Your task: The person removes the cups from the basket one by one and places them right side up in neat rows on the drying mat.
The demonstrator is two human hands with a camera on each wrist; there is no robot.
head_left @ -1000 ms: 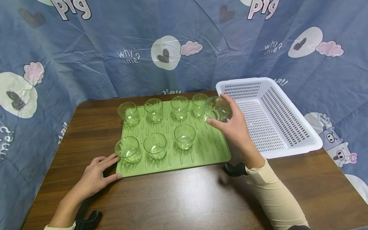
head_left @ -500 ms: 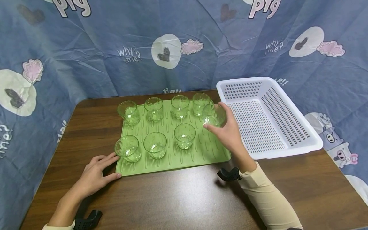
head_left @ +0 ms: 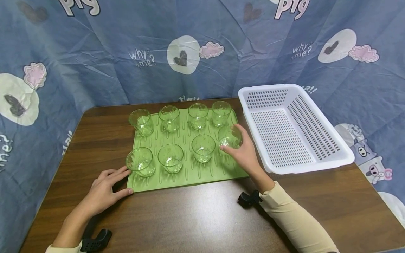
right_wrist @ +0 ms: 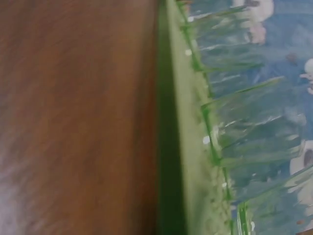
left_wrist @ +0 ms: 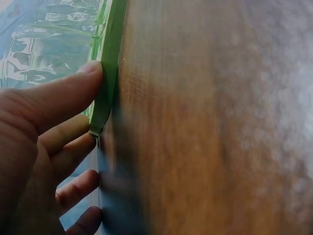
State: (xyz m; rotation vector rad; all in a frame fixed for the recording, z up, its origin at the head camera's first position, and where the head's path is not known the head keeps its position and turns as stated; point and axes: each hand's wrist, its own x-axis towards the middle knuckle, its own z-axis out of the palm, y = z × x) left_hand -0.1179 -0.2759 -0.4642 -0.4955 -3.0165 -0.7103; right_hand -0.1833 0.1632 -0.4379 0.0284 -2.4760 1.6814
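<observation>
My right hand (head_left: 244,154) grips a clear glass tumbler (head_left: 228,137) between thumb and fingers, upright over the right end of the green ridged mat (head_left: 190,175). Whether its base touches the mat I cannot tell. The right wrist view catches the mat's edge (right_wrist: 171,147) and tumblers (right_wrist: 259,125), but no hand. At the mat's front left corner lies my left hand (head_left: 102,193), fingers spread and fairly straight. In the left wrist view its thumb (left_wrist: 73,95) touches the mat's edge (left_wrist: 110,63), with other fingertips by the corner.
More tumblers stand on the mat: a back row, including a tumbler (head_left: 198,116), and a front row, including one (head_left: 203,149) left of the held tumbler. A white perforated basket (head_left: 269,154) sits right of the mat. Behind the wooden table (head_left: 190,221) hangs a blue printed cloth (head_left: 117,59).
My right hand has carried the tumbler down and slightly left, from near the back right tumbler towards the front row. My left hand has stayed at the mat's corner.
</observation>
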